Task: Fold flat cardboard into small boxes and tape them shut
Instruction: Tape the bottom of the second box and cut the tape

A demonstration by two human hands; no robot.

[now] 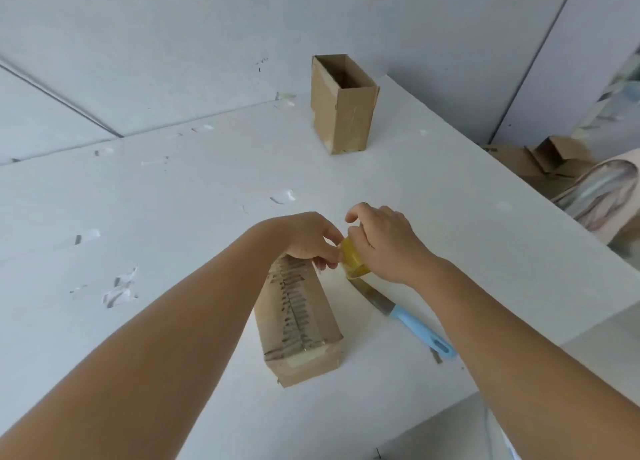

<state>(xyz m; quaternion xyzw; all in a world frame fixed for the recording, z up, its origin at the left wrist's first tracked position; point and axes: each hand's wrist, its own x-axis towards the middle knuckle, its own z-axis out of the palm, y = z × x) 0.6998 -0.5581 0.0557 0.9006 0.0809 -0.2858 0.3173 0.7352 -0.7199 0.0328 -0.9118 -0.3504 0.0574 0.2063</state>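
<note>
Right hand (388, 241) gripped yellowish tape roll (354, 260); left hand (308, 237) pinched roll's edge. Roll hovered over far end of lying cardboard box (298, 317). Blue-handled knife (405, 315) right of box. Open upright box (343, 104) well beyond it.

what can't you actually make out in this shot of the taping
Head view only:
- Tape roll: mostly covered by the right hand and the left hand; the loose end is not visible.
- Far end of the lying box: hidden under the left hand.
- Knife: blade tip hidden by the tape roll.
- Cardboard pile at right: blurred, partly behind the table edge.
</note>
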